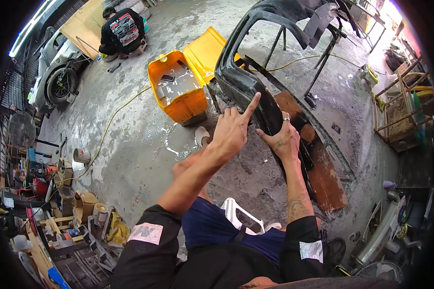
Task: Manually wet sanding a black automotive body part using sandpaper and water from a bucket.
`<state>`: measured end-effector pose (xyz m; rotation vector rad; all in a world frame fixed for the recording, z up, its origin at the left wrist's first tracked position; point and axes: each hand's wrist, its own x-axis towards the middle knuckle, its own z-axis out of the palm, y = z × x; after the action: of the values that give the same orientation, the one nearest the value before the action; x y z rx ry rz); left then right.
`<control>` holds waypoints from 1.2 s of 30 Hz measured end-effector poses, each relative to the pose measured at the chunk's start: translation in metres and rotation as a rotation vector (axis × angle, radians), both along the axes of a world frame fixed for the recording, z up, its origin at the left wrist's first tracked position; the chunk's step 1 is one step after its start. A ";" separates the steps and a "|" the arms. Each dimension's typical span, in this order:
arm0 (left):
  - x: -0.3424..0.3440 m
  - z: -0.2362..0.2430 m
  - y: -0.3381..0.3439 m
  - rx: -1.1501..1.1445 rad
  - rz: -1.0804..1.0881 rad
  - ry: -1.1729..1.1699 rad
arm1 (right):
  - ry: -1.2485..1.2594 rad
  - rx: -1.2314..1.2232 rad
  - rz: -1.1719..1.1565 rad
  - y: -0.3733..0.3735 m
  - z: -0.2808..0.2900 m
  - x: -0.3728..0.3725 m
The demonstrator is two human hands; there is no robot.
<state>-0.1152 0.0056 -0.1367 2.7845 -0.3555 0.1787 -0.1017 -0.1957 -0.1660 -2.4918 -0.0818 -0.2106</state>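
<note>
A glossy black curved vehicle body part [242, 81] with a woven-looking surface runs from the top right of centre down to the middle of the frame, a wide opening framed by its upper portion. At its lower stretch the left hand [229, 131] lies over the near side with the index finger stretched straight along the surface and the other fingers bent; whether these pinch anything is hidden. Just to its right, the right hand [284, 138], with a ring on one finger, is at the opposite edge, thumb spread toward the left; its other fingers are mostly out of sight, so I cannot tell whether they grasp the edge. Dark metal legs [319, 72] stand beneath the part at upper right, and a brown board [327, 185] lies below and right of the hands. Left of the part, an orange-yellow bin [184, 102], its lid [205, 52] swung open, contains cloudy liquid and a dark block [168, 78]. A white stool [230, 210] shows at bottom centre. A yellow hose [106, 132] crosses the wet grey floor [135, 159]. At upper left a co-worker [123, 32] crouches, back turned, near a white vehicle [65, 54]; cardboard boxes [85, 202] and tools crowd the lower left.
</note>
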 end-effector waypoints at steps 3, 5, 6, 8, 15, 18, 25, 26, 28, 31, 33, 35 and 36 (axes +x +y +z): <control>-0.007 -0.003 -0.002 0.096 -0.027 -0.043 | 0.020 0.005 0.003 0.003 0.003 -0.002; -0.025 -0.007 -0.001 0.141 -0.034 -0.056 | 0.026 0.018 0.013 0.005 0.003 -0.001; -0.036 -0.008 0.001 0.149 -0.097 0.013 | 0.049 0.029 0.024 0.002 0.004 0.000; -0.047 -0.008 0.006 0.155 -0.164 0.084 | 0.074 0.038 0.030 -0.003 -0.001 0.002; -0.033 -0.021 0.008 -0.375 -0.068 -0.400 | -0.001 0.013 0.015 0.002 0.002 -0.001; 0.008 -0.015 -0.017 -0.372 -0.126 -0.513 | 0.009 0.033 0.030 -0.004 0.000 0.002; 0.012 -0.037 -0.038 -0.371 -0.091 -0.593 | 0.016 0.095 0.038 -0.009 -0.003 0.000; -0.002 -0.036 -0.037 -0.330 -0.123 -0.539 | 0.030 0.125 0.060 -0.007 -0.005 -0.002; 0.029 -0.029 -0.032 -0.332 -0.202 -0.615 | 0.027 0.118 0.057 -0.010 -0.008 0.001; 0.075 0.020 -0.034 -0.410 -0.111 -0.640 | 0.022 0.071 0.047 -0.004 0.008 0.001; 0.057 0.001 -0.035 -0.330 -0.120 -0.628 | 0.015 0.095 0.064 -0.007 0.001 -0.002; 0.013 -0.045 -0.033 -0.266 -0.241 -0.616 | -0.023 0.150 0.109 -0.011 -0.014 0.003; -0.002 -0.046 -0.034 -0.279 -0.223 -0.528 | -0.029 0.152 0.106 -0.012 -0.012 0.006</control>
<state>-0.1171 -0.0283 -0.1823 2.3656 -0.7017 0.8443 -0.0956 -0.2073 -0.1781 -2.3266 -0.2026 -0.2009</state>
